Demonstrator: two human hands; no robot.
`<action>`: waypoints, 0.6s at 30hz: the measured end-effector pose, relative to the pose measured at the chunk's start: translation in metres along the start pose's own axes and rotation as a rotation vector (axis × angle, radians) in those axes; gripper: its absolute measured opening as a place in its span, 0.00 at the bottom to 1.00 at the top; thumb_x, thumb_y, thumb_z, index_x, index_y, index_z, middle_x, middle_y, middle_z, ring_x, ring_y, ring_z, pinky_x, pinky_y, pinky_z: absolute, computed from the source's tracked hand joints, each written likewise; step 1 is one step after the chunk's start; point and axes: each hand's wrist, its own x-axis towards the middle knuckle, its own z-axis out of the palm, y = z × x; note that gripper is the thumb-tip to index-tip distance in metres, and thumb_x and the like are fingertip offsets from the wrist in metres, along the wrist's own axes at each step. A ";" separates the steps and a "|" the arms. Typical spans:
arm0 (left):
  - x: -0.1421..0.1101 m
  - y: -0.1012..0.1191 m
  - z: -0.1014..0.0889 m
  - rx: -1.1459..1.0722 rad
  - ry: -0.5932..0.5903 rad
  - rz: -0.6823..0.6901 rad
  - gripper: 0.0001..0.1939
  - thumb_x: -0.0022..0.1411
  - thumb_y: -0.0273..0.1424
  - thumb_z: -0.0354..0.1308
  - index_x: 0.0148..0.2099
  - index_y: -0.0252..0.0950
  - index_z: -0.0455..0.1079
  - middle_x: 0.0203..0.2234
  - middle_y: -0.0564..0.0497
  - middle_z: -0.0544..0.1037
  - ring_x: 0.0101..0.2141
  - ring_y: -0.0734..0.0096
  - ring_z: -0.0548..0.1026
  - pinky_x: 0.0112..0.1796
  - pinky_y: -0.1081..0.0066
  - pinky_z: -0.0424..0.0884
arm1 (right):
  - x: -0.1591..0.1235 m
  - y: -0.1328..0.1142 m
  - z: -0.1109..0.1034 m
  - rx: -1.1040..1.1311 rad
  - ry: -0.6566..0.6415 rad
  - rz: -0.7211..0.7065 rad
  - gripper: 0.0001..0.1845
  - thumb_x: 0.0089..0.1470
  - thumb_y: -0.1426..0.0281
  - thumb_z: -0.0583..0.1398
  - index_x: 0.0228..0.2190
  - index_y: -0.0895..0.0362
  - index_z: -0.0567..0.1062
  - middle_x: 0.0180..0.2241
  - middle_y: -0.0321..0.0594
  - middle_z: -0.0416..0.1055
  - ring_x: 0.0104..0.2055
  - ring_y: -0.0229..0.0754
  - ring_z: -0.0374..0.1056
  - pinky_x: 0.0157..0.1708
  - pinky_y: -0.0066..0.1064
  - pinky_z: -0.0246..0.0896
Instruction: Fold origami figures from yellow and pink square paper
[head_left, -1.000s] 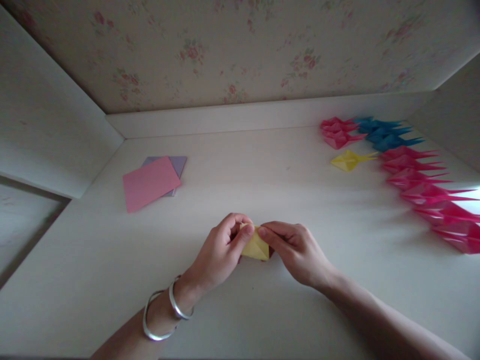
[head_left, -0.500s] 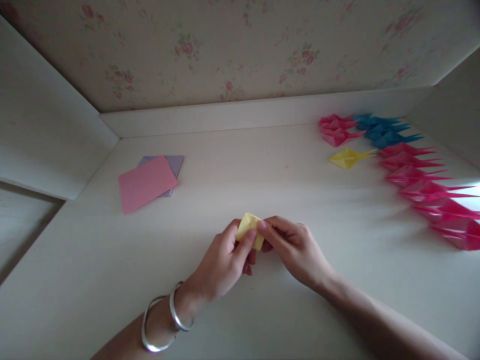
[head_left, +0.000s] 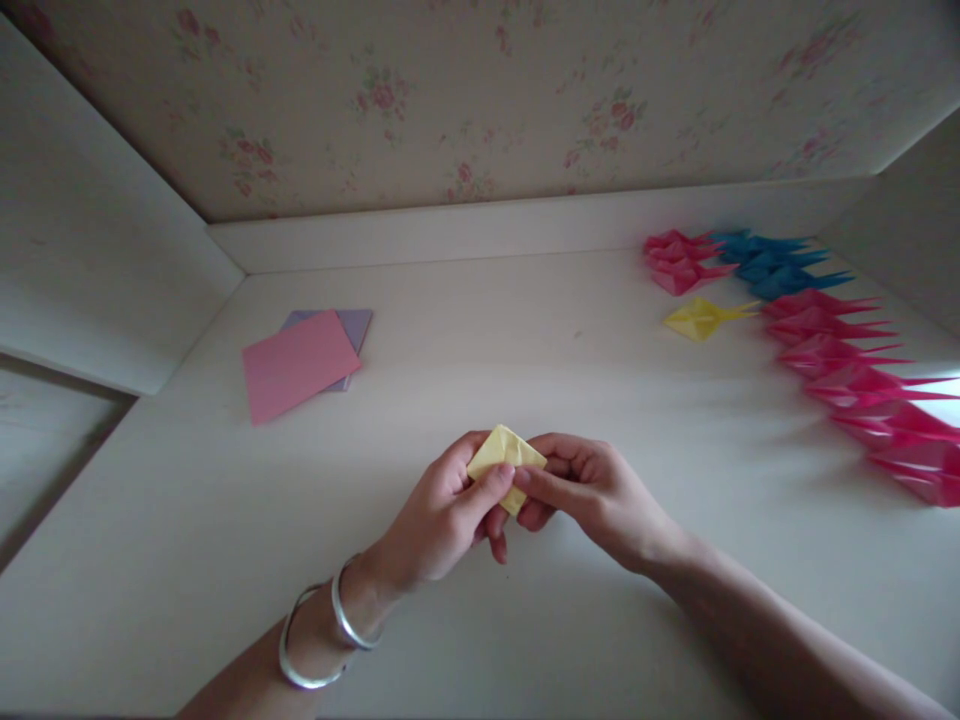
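Note:
A small folded square of yellow origami paper (head_left: 506, 450) is held up between both hands, turned so that a corner points away from me. My left hand (head_left: 442, 515) pinches its left side, thumb on top and fingers beneath. From the right, my right hand (head_left: 592, 495) grips it too, with its thumb lying on the paper beside the left thumb. The fingers under the paper are partly hidden. Two silver bangles (head_left: 349, 610) circle my left wrist.
Pink paper sheets (head_left: 300, 365) lie over purple sheets (head_left: 360, 330) at the left. At the right are a yellow folded piece (head_left: 699, 318), several blue folded pieces (head_left: 780, 275) and a row of pink folded pieces (head_left: 862, 385). A floral wall (head_left: 465, 110) rises behind the white tabletop (head_left: 450, 360).
The yellow paper has turned into a diamond position and shows more of its face. My right thumb now rests nearer the middle, close to my left thumb. The view has shifted slightly.

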 end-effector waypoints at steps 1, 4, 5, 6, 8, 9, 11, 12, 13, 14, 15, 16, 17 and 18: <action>0.000 -0.001 0.000 0.016 0.023 0.000 0.16 0.67 0.43 0.55 0.47 0.35 0.64 0.17 0.60 0.66 0.16 0.78 0.65 0.18 0.80 0.65 | 0.000 0.000 0.000 0.001 0.004 -0.006 0.19 0.54 0.56 0.65 0.34 0.61 0.76 0.24 0.38 0.76 0.26 0.36 0.73 0.29 0.26 0.69; 0.000 -0.004 0.000 0.123 0.109 0.023 0.19 0.70 0.47 0.49 0.47 0.36 0.65 0.17 0.58 0.67 0.16 0.77 0.66 0.18 0.78 0.65 | 0.000 0.004 0.000 -0.009 -0.006 -0.029 0.15 0.55 0.60 0.66 0.35 0.60 0.76 0.26 0.37 0.77 0.28 0.36 0.74 0.30 0.26 0.68; -0.001 -0.005 0.000 0.191 0.141 0.037 0.20 0.70 0.47 0.47 0.47 0.36 0.66 0.18 0.58 0.68 0.17 0.76 0.66 0.19 0.78 0.65 | 0.000 0.005 0.000 -0.026 -0.015 -0.036 0.14 0.54 0.62 0.66 0.35 0.60 0.75 0.26 0.37 0.77 0.29 0.36 0.74 0.31 0.25 0.68; -0.001 -0.006 -0.001 0.272 0.171 0.051 0.20 0.71 0.47 0.46 0.46 0.36 0.67 0.19 0.57 0.68 0.18 0.76 0.67 0.19 0.78 0.65 | -0.001 0.006 0.001 -0.048 -0.025 -0.040 0.12 0.53 0.64 0.67 0.34 0.60 0.75 0.27 0.37 0.77 0.29 0.36 0.73 0.31 0.25 0.67; -0.003 -0.007 -0.001 0.444 0.212 0.070 0.20 0.71 0.47 0.46 0.45 0.37 0.69 0.21 0.55 0.70 0.19 0.75 0.69 0.19 0.77 0.64 | -0.002 0.008 0.003 -0.087 -0.043 -0.038 0.10 0.52 0.66 0.68 0.32 0.60 0.75 0.27 0.37 0.77 0.29 0.36 0.73 0.30 0.25 0.67; -0.004 -0.006 -0.001 0.512 0.220 0.079 0.20 0.71 0.46 0.46 0.45 0.36 0.69 0.21 0.54 0.71 0.20 0.74 0.69 0.20 0.77 0.64 | -0.002 0.008 0.004 -0.092 -0.052 -0.032 0.10 0.52 0.66 0.67 0.31 0.60 0.74 0.27 0.37 0.77 0.29 0.36 0.73 0.30 0.25 0.67; -0.006 -0.005 0.000 0.586 0.226 0.101 0.20 0.71 0.45 0.46 0.45 0.36 0.70 0.21 0.54 0.71 0.20 0.74 0.68 0.20 0.77 0.63 | -0.002 0.007 0.006 -0.070 -0.083 -0.013 0.11 0.54 0.64 0.66 0.31 0.60 0.74 0.27 0.37 0.77 0.29 0.36 0.73 0.30 0.26 0.68; -0.006 -0.004 0.000 0.598 0.225 0.113 0.20 0.71 0.45 0.46 0.46 0.35 0.70 0.22 0.53 0.71 0.20 0.74 0.68 0.20 0.76 0.63 | -0.002 0.006 0.006 -0.048 -0.101 -0.001 0.13 0.54 0.63 0.66 0.32 0.60 0.74 0.26 0.38 0.76 0.29 0.36 0.73 0.31 0.27 0.69; -0.006 -0.003 0.000 0.597 0.217 0.126 0.20 0.72 0.44 0.46 0.46 0.35 0.70 0.22 0.53 0.72 0.21 0.73 0.69 0.20 0.76 0.63 | -0.002 0.006 0.007 -0.024 -0.117 0.012 0.14 0.54 0.62 0.66 0.33 0.61 0.74 0.26 0.38 0.76 0.29 0.37 0.74 0.32 0.28 0.70; -0.007 -0.002 0.001 0.588 0.206 0.137 0.19 0.72 0.43 0.46 0.46 0.35 0.71 0.23 0.52 0.73 0.22 0.72 0.69 0.21 0.76 0.63 | -0.002 0.005 0.007 -0.007 -0.129 0.024 0.15 0.52 0.61 0.67 0.34 0.61 0.74 0.27 0.38 0.76 0.29 0.37 0.74 0.32 0.28 0.70; -0.007 -0.001 0.001 0.572 0.190 0.144 0.19 0.72 0.43 0.46 0.47 0.35 0.71 0.24 0.51 0.74 0.23 0.72 0.70 0.22 0.75 0.64 | -0.001 0.005 0.007 0.001 -0.137 0.034 0.16 0.50 0.61 0.68 0.34 0.61 0.75 0.27 0.38 0.76 0.29 0.37 0.74 0.31 0.28 0.71; -0.007 0.000 0.001 0.554 0.173 0.148 0.19 0.72 0.42 0.46 0.47 0.35 0.72 0.25 0.50 0.75 0.24 0.71 0.71 0.23 0.75 0.65 | -0.001 0.006 0.008 0.000 -0.141 0.041 0.17 0.48 0.62 0.69 0.34 0.61 0.75 0.27 0.38 0.76 0.28 0.37 0.73 0.30 0.28 0.71; -0.007 0.001 0.002 0.537 0.158 0.151 0.19 0.72 0.42 0.46 0.47 0.35 0.73 0.26 0.50 0.75 0.25 0.70 0.71 0.24 0.74 0.65 | -0.001 0.006 0.008 -0.007 -0.139 0.047 0.17 0.47 0.63 0.70 0.34 0.61 0.75 0.27 0.37 0.76 0.28 0.37 0.73 0.29 0.27 0.71; -0.007 0.001 0.002 0.526 0.151 0.155 0.19 0.72 0.41 0.46 0.47 0.36 0.73 0.27 0.49 0.76 0.26 0.70 0.71 0.25 0.74 0.65 | 0.000 0.007 0.009 -0.019 -0.137 0.052 0.16 0.47 0.64 0.70 0.34 0.60 0.75 0.26 0.37 0.76 0.27 0.36 0.73 0.29 0.27 0.70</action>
